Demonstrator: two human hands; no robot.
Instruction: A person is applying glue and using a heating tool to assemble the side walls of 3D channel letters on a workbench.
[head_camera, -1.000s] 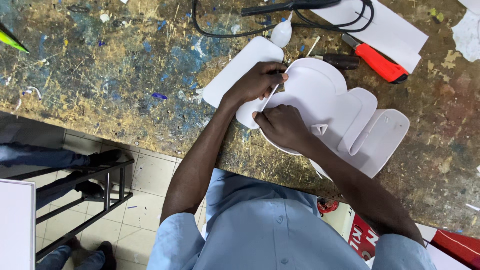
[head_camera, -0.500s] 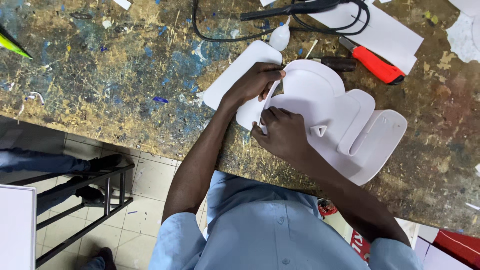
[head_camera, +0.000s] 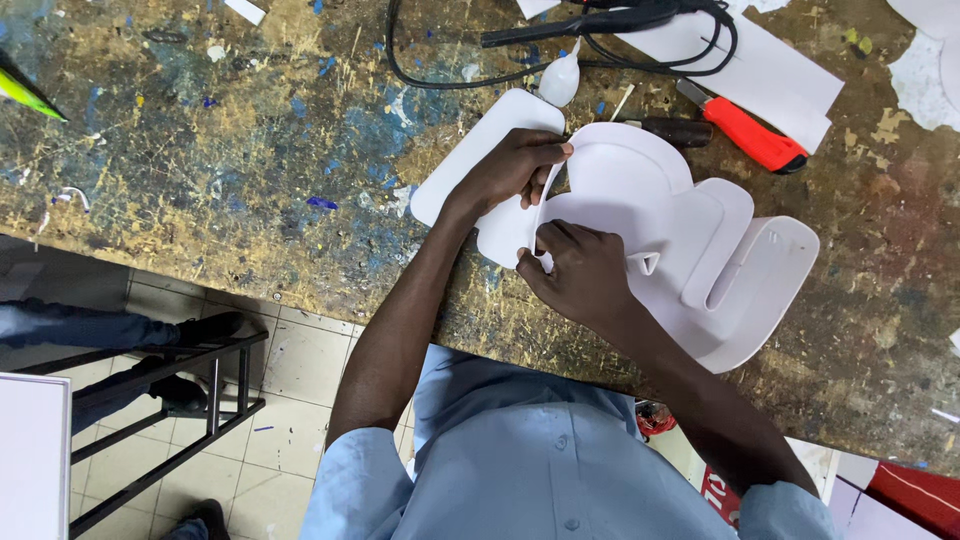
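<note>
Pinching a white strip (head_camera: 543, 215), both hands' fingers (head_camera: 545, 160) close on it beside red knife (head_camera: 752, 135).

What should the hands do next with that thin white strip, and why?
Probably press the strip further along the curved edge of the white shape. The left hand pinches the strip near the top of the curve, and the right hand holds its lower end against the shape. Sliding the fingers along seems the natural small step.

Knife (head_camera: 752, 133) behind foam shape (head_camera: 700, 260)
</note>
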